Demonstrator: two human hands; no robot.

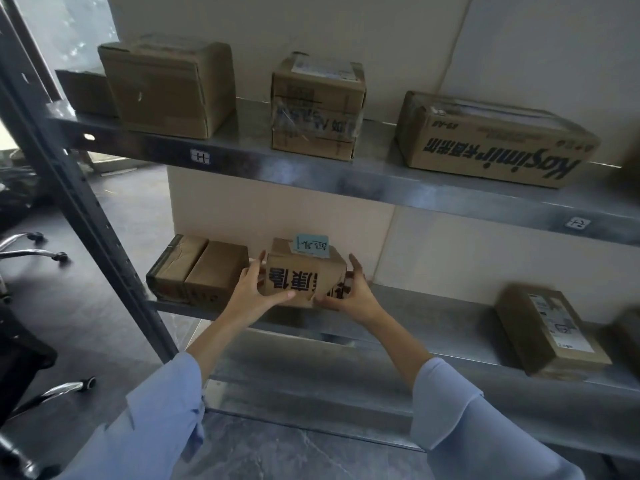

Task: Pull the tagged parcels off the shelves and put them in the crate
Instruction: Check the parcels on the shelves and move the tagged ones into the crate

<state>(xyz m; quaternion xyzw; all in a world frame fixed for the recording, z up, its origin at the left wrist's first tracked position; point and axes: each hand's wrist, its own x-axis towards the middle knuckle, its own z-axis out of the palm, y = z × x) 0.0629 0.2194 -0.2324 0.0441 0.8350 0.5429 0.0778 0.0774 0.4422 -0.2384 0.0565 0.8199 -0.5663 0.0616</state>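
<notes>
Two sets of fingers clasp the parcel from either side. The left hand has its thumb across the front face, and the right hand curls round the right end. The parcel has a blue tag on top and is at the front of the lower shelf, just beside a brown box on its left. A labelled box lies well apart on the right.

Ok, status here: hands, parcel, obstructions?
Left hand and right hand grip the tagged parcel by its sides, at the lower shelf. Brown box close on its left. Crate not in view.
</notes>
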